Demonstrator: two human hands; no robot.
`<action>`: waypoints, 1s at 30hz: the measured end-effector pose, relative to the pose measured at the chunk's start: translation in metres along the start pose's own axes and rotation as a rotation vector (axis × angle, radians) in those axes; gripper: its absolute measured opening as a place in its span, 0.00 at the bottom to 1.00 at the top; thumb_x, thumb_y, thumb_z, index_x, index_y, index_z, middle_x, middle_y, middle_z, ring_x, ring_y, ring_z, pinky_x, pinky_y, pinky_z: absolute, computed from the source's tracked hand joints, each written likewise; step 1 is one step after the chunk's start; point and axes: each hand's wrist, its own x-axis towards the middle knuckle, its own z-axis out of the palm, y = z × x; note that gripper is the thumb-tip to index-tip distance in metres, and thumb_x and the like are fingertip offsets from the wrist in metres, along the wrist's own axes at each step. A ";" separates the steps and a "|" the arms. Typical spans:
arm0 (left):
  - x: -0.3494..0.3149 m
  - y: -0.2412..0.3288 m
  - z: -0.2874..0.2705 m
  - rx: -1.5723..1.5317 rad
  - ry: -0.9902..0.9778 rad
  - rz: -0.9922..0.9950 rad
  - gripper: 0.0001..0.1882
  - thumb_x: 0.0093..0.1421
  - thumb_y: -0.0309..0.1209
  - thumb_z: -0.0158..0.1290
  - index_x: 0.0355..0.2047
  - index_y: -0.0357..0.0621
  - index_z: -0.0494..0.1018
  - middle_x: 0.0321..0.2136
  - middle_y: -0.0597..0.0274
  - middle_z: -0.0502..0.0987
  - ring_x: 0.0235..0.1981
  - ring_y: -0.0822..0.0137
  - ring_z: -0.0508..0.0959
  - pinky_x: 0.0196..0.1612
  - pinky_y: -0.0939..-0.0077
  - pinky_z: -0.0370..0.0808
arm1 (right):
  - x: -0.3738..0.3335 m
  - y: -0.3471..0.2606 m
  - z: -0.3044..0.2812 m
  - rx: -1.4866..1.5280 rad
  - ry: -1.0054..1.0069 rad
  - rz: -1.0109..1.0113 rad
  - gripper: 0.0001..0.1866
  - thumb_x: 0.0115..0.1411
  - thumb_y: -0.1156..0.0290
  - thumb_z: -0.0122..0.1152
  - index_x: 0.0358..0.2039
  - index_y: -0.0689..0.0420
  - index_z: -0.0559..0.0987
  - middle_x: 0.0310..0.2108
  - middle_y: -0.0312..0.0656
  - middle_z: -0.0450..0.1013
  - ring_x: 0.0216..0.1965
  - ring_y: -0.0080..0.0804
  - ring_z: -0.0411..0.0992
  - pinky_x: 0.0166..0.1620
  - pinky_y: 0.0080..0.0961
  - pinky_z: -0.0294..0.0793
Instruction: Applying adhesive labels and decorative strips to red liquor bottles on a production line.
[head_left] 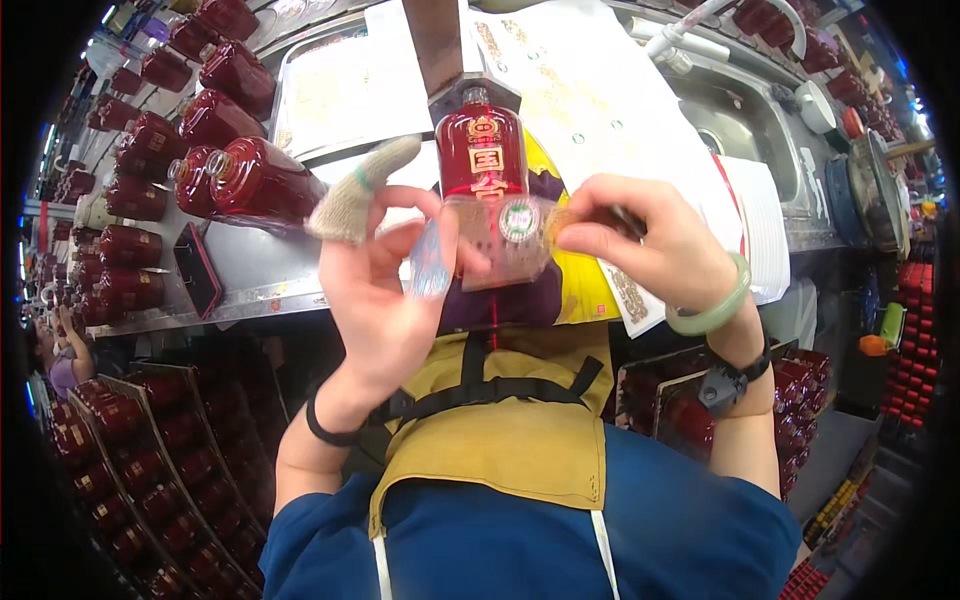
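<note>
A dark red glass bottle (482, 145) with gold and white markings lies in front of me, its neck against a metal holder (505, 95). A red light line falls across it. Over its lower part is a clear film (500, 265) bearing a round green-and-white sticker (519, 219). My left hand (375, 300) is curled at the film's left side, with a knitted cot on one finger and shiny bluish tape on the thumb. My right hand (655, 230) pinches a small golden piece (560, 230) at the film's right edge. Whether this piece is joined to the film is unclear.
Several red bottles (262, 180) stand on the left. Purple and yellow cloth (590, 285) lies under the work. White label sheets (590, 90) cover the bench behind, beside a metal sink (740, 120). A dark red tray (197, 270) is at left. Bottle racks (150, 460) stand below.
</note>
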 end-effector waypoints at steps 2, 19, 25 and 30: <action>-0.020 -0.008 -0.006 -0.006 -0.011 -0.052 0.28 0.69 0.18 0.50 0.67 0.35 0.57 0.44 0.62 0.71 0.29 0.66 0.83 0.33 0.77 0.80 | -0.007 -0.001 0.007 -0.034 -0.031 0.032 0.10 0.63 0.66 0.68 0.34 0.61 0.82 0.27 0.44 0.77 0.29 0.37 0.73 0.37 0.31 0.72; -0.024 -0.070 -0.015 -0.041 0.067 -0.308 0.21 0.71 0.23 0.49 0.64 0.36 0.65 0.42 0.63 0.75 0.39 0.76 0.75 0.42 0.79 0.74 | 0.012 0.067 0.052 0.112 0.163 0.144 0.11 0.63 0.65 0.69 0.35 0.61 0.81 0.28 0.40 0.73 0.29 0.29 0.68 0.36 0.29 0.69; -0.022 -0.061 -0.022 -0.167 0.004 -0.271 0.21 0.74 0.26 0.42 0.65 0.33 0.64 0.45 0.59 0.76 0.43 0.72 0.77 0.44 0.73 0.77 | 0.010 0.066 0.052 0.176 0.138 0.171 0.11 0.64 0.65 0.68 0.35 0.61 0.81 0.28 0.38 0.72 0.29 0.25 0.66 0.35 0.26 0.68; -0.019 -0.058 -0.011 -0.084 0.109 -0.363 0.22 0.65 0.18 0.60 0.58 0.33 0.71 0.37 0.65 0.78 0.36 0.76 0.78 0.40 0.82 0.78 | 0.012 0.075 0.057 0.155 0.168 0.103 0.11 0.64 0.65 0.69 0.36 0.61 0.81 0.28 0.37 0.72 0.28 0.23 0.66 0.35 0.25 0.68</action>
